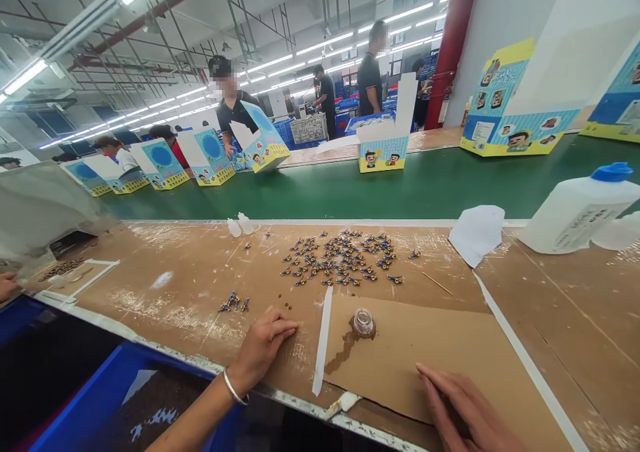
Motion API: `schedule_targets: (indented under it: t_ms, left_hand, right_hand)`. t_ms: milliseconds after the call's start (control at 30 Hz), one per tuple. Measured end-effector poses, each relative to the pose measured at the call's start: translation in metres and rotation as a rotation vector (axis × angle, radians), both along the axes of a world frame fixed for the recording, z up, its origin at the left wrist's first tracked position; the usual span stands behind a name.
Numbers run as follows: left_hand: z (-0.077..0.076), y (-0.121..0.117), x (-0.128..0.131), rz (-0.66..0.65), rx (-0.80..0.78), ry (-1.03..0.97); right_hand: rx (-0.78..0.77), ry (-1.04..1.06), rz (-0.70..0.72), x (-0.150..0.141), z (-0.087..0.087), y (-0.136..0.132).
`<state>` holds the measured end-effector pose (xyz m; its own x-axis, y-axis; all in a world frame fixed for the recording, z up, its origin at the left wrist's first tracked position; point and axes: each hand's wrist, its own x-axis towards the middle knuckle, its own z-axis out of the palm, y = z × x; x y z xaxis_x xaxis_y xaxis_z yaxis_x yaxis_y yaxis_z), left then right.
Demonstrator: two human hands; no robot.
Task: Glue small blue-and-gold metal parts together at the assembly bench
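The right hand point(457, 402) lies low over a cardboard sheet point(425, 332), fingers stretched forward; whether anything sits beneath them I cannot tell. The left hand point(265, 342) rests on the table point(165, 252) with thumb and fingertips together, and I cannot tell whether they pinch something tiny. A slip there could lose a small piece over the edge into the blue bin point(87, 399). Between the hands, on the sheet, stands a small clear cup point(363, 321) beside a dark stain point(343, 355); a careless knuckle could tip it and spread any liquid inside. Just past the left hand lies a small bunch of parts point(234, 301); farther off, the big pile point(327, 265) sits loose, so a dragging sleeve could scatter pieces towards the green belt point(310, 199).
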<state>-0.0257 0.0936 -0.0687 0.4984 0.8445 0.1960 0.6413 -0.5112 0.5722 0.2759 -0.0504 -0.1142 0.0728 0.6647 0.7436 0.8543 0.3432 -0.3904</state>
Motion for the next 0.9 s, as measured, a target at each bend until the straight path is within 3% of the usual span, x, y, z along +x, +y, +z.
schedule_targets:
  t_ms: [200,467,900]
  left_hand:
    - [0.002,-0.002,-0.005,0.031,0.024,-0.012]
    - [0.001,-0.012,0.0,0.079,0.086,-0.015]
    - [-0.003,-0.017,0.01,0.079,0.166,0.079]
  right_hand:
    - [-0.018,0.007,-0.01,-0.003,0.01,0.0]
    - [-0.049,0.031,-0.019,-0.003,0.004,0.0]
    - [-0.085,-0.023,-0.046,-0.005,0.011,-0.005]
